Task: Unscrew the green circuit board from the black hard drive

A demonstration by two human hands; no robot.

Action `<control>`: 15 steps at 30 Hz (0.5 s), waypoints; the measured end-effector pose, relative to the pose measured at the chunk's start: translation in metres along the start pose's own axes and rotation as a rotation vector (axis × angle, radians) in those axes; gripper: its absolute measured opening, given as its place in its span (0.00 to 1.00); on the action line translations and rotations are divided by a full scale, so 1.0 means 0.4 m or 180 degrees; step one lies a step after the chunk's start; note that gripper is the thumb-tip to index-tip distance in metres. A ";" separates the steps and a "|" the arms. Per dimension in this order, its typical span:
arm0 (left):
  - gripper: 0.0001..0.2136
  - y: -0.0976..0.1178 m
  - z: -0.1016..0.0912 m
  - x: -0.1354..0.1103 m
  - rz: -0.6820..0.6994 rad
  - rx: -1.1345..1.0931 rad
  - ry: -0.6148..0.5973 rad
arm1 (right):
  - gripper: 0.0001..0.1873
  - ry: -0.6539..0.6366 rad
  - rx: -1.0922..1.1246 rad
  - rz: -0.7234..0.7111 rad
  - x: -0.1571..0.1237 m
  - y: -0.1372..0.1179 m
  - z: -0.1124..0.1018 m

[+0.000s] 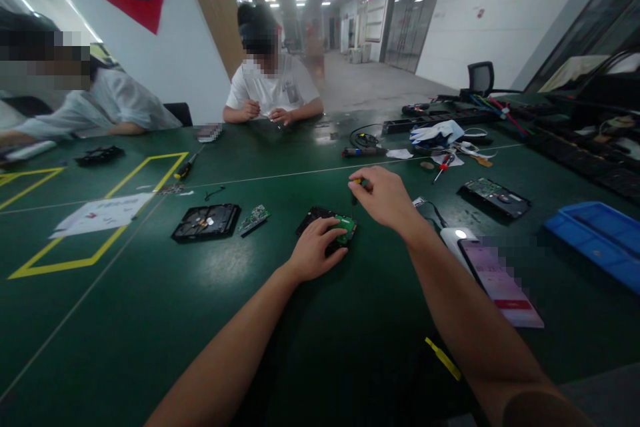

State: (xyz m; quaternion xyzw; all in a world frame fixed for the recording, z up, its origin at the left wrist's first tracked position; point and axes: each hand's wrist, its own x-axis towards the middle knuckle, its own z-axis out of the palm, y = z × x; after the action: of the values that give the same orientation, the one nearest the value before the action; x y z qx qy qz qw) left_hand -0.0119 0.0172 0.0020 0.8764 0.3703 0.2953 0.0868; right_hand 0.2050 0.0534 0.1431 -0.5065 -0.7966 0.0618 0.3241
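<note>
Under my left hand (pixel 315 250) lies a black hard drive (pixel 311 217) with a green circuit board (pixel 346 225) on its upper face. The fingers of that hand bend over the drive and hold it down on the table, with the thumb along its near side. My right hand (pixel 386 197) pinches a small screwdriver (pixel 355 199) with some yellow on its handle. The screwdriver points down by the right end of the drive; whether its tip touches a screw is too small to tell. Left of the drive is a loose circuit board (pixel 255 219).
Another hard drive (pixel 206 222) lies to the left, one more drive (pixel 494 199) to the right. A phone (pixel 500 280) and a blue tray (pixel 597 240) are at the right. Tools and cables cover the far right. Two people sit across the green table (pixel 150 340).
</note>
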 end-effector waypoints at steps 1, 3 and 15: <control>0.22 -0.001 0.001 0.000 0.0004 0.0003 -0.0002 | 0.11 -0.0018 -0.0010 -0.0023 0.000 0.001 -0.001; 0.22 -0.003 0.002 -0.001 0.0004 0.0005 -0.0003 | 0.13 -0.0064 -0.0039 -0.0060 0.000 0.004 -0.003; 0.22 0.001 -0.002 0.000 -0.0007 -0.0012 -0.0013 | 0.10 0.0138 -0.0102 0.0075 -0.003 0.003 0.008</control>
State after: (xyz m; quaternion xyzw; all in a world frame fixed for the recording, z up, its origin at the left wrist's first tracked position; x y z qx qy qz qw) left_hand -0.0122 0.0170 0.0027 0.8765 0.3705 0.2941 0.0895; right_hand 0.2044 0.0539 0.1397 -0.5222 -0.7843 0.0418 0.3324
